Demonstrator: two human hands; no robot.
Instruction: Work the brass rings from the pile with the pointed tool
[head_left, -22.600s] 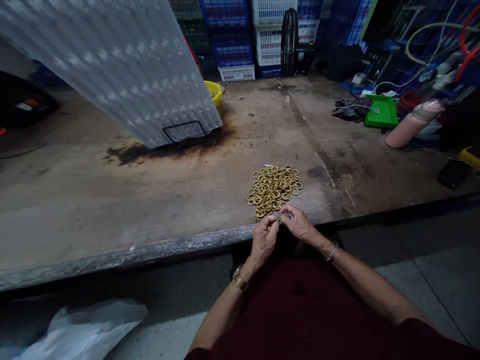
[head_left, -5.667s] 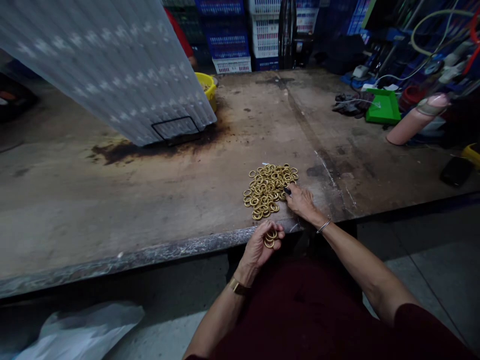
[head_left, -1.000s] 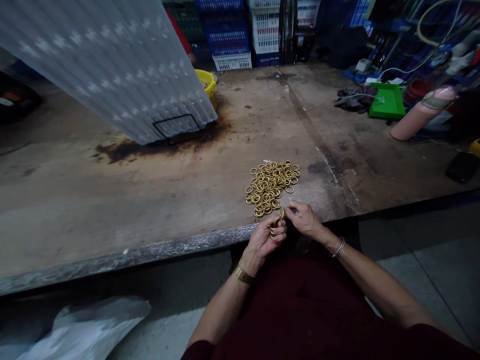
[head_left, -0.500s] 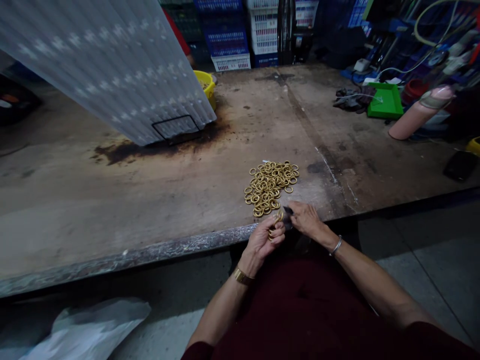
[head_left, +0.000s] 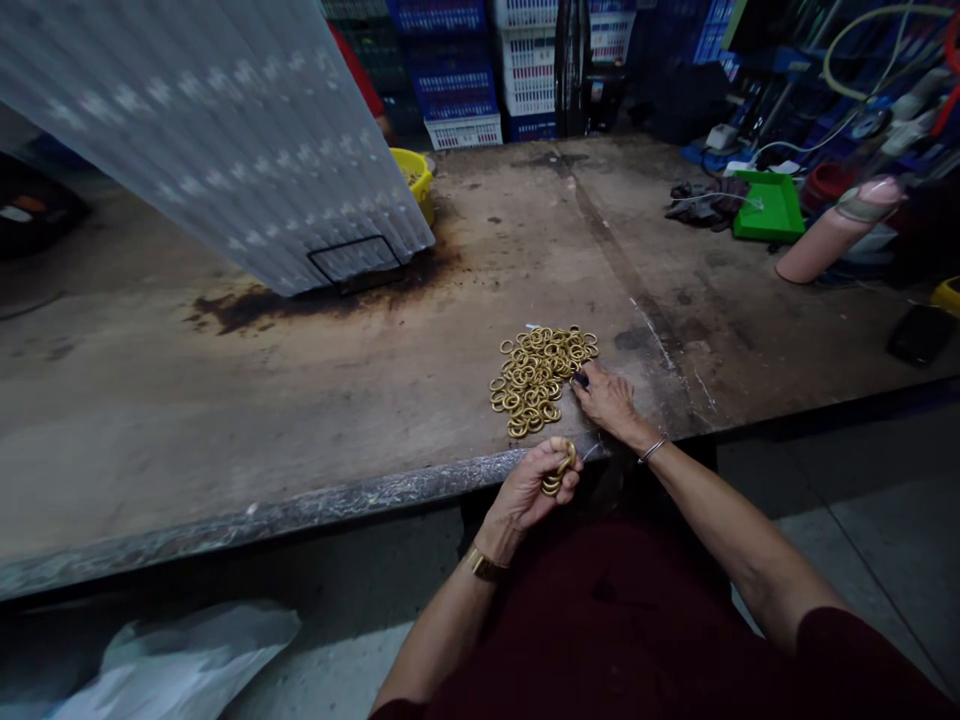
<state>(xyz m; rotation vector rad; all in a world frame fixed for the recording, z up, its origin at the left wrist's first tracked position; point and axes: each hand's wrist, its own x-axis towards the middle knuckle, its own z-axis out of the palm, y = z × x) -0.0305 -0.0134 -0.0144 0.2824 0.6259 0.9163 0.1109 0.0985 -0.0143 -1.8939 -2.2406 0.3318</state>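
Two hands in view, both mine. My left hand (head_left: 531, 487) is curled around several gold-coloured rings (head_left: 553, 486) at the front edge of the surface (head_left: 337, 410); fingers overlap them, exact count unreadable. My right hand (head_left: 609, 402) pinches one small dark piece (head_left: 580, 379) at the right side of one pile (head_left: 536, 370) of like rings, lying near that edge; they overlap, too many to count. One watch (head_left: 482, 565), left wrist; one bangle (head_left: 652, 449), right. Farther back: one green tray (head_left: 769, 208), one yellow tub (head_left: 420, 185).

Left hand (head_left: 525, 487) holds golden rings (head_left: 553, 485), right hand (head_left: 607, 402) at ring pile (head_left: 534, 376).
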